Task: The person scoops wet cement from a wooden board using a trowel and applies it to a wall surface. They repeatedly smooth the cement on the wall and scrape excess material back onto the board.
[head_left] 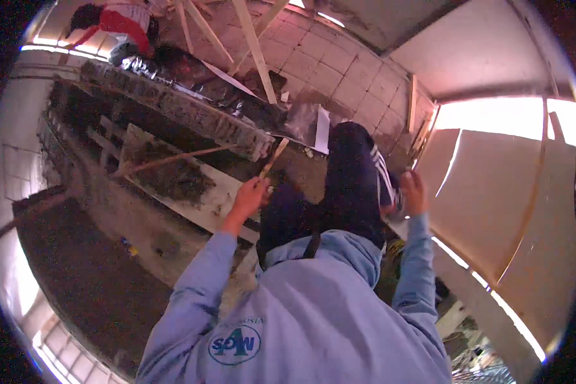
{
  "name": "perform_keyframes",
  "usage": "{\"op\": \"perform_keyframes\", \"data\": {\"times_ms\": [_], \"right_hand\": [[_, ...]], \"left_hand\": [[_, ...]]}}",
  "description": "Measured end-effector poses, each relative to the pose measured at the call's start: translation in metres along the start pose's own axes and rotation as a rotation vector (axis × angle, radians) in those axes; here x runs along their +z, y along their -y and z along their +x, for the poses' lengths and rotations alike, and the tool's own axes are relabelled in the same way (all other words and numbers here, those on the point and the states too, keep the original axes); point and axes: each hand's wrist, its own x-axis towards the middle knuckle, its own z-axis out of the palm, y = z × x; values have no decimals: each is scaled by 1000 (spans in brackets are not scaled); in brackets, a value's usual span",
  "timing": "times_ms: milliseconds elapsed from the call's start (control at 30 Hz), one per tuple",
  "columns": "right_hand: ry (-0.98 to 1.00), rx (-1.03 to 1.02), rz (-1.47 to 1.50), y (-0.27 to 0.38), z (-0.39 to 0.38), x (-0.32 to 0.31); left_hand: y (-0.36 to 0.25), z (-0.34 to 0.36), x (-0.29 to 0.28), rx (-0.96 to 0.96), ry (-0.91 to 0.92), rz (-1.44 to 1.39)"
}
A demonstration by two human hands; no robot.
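My left hand (255,193) is closed round the lower end of a short, narrow wooden stick (274,157). The stick tilts up and away, its far tip near the end of a rough, soil-coloured ledge (192,115). On the other side of my dark trousers (352,173), my right hand (415,192) is raised beside my knee with its fingers curled in. What the right fingers hold, if anything, is too small and blurred to make out. A grey sheet with a white edge (322,131) lies just beyond the stick.
Slanting wooden props (255,48) stand ahead on a tiled surface (326,57). Below the ledge at left, a pale board (217,198) and thin battens cross a dark trench. Large pale panels (493,192) rise on the right. Another person in red and white (125,22) is at the far left.
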Motion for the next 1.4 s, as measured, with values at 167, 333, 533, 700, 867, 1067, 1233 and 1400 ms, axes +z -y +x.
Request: {"op": "perform_keyframes", "data": {"times_ms": [167,333,533,700,867,1067,1233,1400], "right_hand": [[269,-59,-284,38,109,103],[736,-432,-1240,9,321,219],[864,-98,-1108,-1,353,316],[913,-89,-927,-19,410,304],[859,-111,-921,-23,416,297],[930,-223,-883,-39,389,306],[798,-127,-901,-29,370,308],[909,-228,-970,77,323,352]], "left_hand": [[-36,199,91,9,-32,-342],[-53,376,194,87,-346,-138],[37,690,237,-298,-369,-1181],[112,893,215,-581,-734,-1110],[144,956,232,-295,-1055,-963],[129,831,237,-416,-462,196],[10,595,283,-424,-673,-842],[-30,387,212,-566,-869,-1041]]}}
